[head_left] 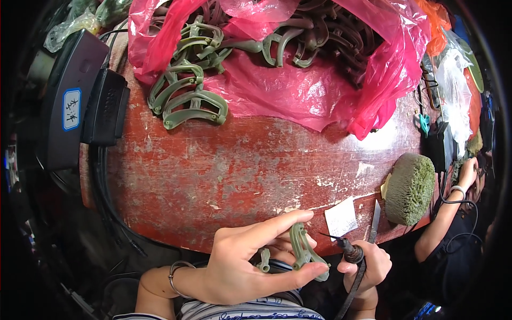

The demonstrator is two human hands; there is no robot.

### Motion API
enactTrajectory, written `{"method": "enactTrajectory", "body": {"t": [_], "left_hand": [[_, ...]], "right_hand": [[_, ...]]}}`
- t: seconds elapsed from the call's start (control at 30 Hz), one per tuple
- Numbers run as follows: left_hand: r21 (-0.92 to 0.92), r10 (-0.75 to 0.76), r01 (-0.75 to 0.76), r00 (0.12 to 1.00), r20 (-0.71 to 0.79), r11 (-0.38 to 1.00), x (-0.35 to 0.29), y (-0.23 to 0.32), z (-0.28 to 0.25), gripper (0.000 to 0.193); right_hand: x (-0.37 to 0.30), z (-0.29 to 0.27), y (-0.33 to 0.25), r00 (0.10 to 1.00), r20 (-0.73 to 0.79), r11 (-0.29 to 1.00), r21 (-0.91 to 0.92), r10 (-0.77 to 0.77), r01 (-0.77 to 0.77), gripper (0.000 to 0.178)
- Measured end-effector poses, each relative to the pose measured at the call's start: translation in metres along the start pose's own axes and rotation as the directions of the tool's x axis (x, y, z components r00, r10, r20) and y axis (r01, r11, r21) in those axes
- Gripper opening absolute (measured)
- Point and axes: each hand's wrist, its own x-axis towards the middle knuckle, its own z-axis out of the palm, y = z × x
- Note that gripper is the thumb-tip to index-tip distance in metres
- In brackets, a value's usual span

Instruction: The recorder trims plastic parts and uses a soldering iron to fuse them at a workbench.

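Observation:
My left hand [234,261] is closed on a green curved frame-like plastic piece [301,245], held between thumb and fingers above the table's near edge. Another end of green plastic [264,260] shows beside the palm; I cannot tell if it is the same piece. To its right, my right hand [376,264] grips a pointed tool [349,250] with a dark handle and a thin black tip aimed toward the piece, a small gap away. A long dark flat strip [354,290] runs down from the same fist. Above that fist is a narrow grey blade [375,218]; whether it joins the strip is hidden.
A pink plastic bag [298,101] full of similar green pieces lies open at the back, several pieces [194,106] spilling out left. A rough green sponge-like block [410,189] and paper [341,216] lie right. A dark box [72,101] stands left. Another person's arm [448,213] is at right.

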Motion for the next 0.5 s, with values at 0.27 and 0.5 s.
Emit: {"method": "enactTrajectory", "body": {"t": [0.27, 0.5], "left_hand": [[0.02, -0.003, 0.003, 1.0, 0.03, 1.0, 0.0019, -0.0003, -0.003, 0.054], [0.028, 0.017, -0.018, 0.999, 0.038, 0.999, 0.0032, -0.0011, -0.004, 0.054]], "right_hand": [[0.0053, 0.0039, -0.0057, 0.995, -0.005, 0.995, -0.025, 0.097, -0.097, 0.061], [0.0086, 0.0014, -0.0105, 0.995, 0.011, 0.99, -0.096, 0.102, -0.1, 0.06]]}}
